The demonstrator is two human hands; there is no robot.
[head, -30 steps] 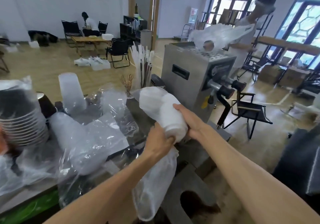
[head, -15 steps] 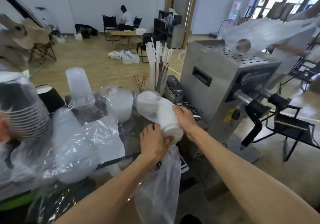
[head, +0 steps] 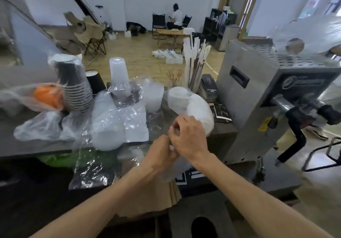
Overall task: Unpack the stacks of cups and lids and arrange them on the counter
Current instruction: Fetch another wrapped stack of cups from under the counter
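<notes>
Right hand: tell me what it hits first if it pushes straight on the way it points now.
The right hand points up and left over the left hand. Beyond its fingers lie the clear wrappers on the counter, probably first; depth is unclear.

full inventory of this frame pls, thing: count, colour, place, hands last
bagged white stack: one, white in clear plastic, lying on the counter by the hands
black cup stack: one stack, black with white rims, bagged, counter left
single black cup: one, upside down, beside that stack
clear cup: one, translucent, upside down, counter rear
loose plastic wrap: several pieces, clear, counter middle
orange thing: one, in plastic, far left
straws: a bundle, white and brown, upright, rear
steel machine: one, silver, right
counter: one, dark grey
left hand: grips the bag's end
right hand: pinches the bag's end
</notes>
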